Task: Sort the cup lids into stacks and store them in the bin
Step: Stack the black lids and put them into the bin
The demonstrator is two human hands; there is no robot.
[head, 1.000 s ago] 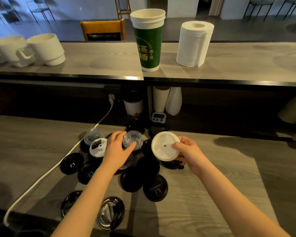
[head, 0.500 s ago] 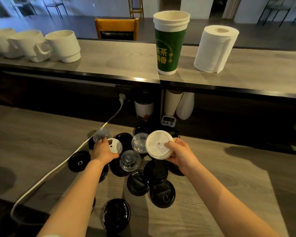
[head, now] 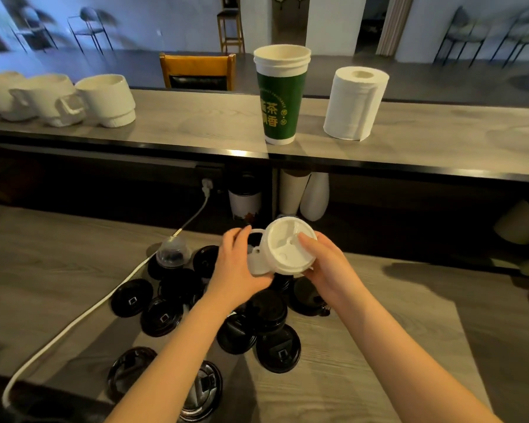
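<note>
Counter (head: 379,346) was strewn with about eleven black lids (head: 278,349). Above them, the larger white lid (head: 284,251), top tilted toward the camera, was gripped by the right hand (head: 327,267), and the smaller white lid (head: 255,265), behind it, by the left hand (head: 235,270). One clear dome lid (head: 173,253) was seen upright.

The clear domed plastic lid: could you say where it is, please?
Head view: the clear domed plastic lid sits back-left among the black plastic lids, beside the white cable.
</note>
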